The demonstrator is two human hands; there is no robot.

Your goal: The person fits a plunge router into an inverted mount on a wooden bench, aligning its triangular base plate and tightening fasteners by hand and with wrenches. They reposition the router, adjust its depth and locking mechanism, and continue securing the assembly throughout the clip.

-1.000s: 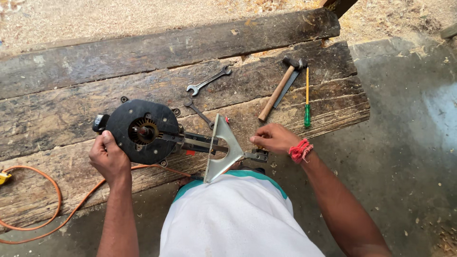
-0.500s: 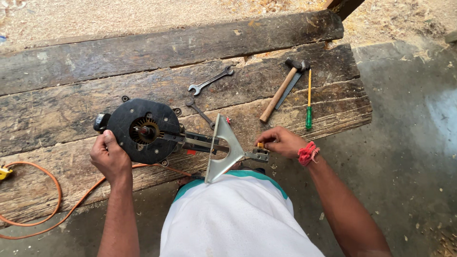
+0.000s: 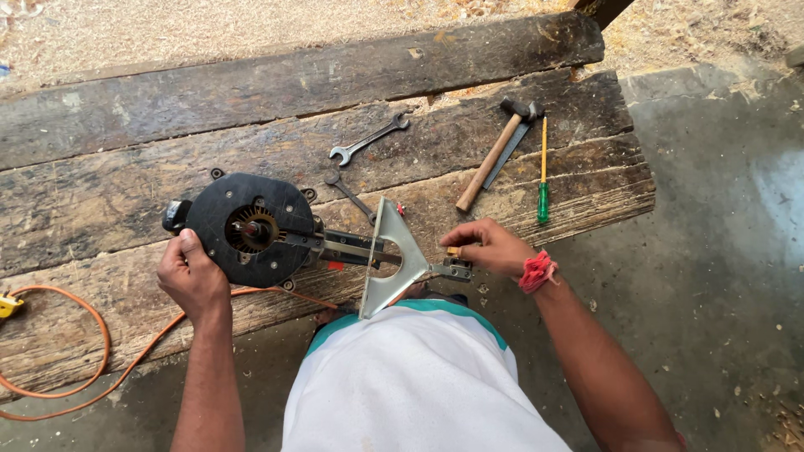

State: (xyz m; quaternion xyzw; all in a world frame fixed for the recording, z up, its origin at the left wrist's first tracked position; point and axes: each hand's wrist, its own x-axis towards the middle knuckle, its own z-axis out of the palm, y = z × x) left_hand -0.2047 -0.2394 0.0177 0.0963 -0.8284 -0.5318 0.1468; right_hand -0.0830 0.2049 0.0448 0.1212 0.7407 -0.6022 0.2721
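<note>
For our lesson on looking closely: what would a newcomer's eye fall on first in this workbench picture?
First, the round black power tool lying on the worn plank bench, steadied by the left hand at its edge, while the right hand works at the fitting beside its triangular metal plate. Behind lie a wrench, a hammer and a green-handled screwdriver; an orange cable loops at the left.

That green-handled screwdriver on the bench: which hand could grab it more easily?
Probably the right hand: it lies nearer the screwdriver, pinching only a small fitting. The left hand grips the round black motor housing, farther away.
</note>
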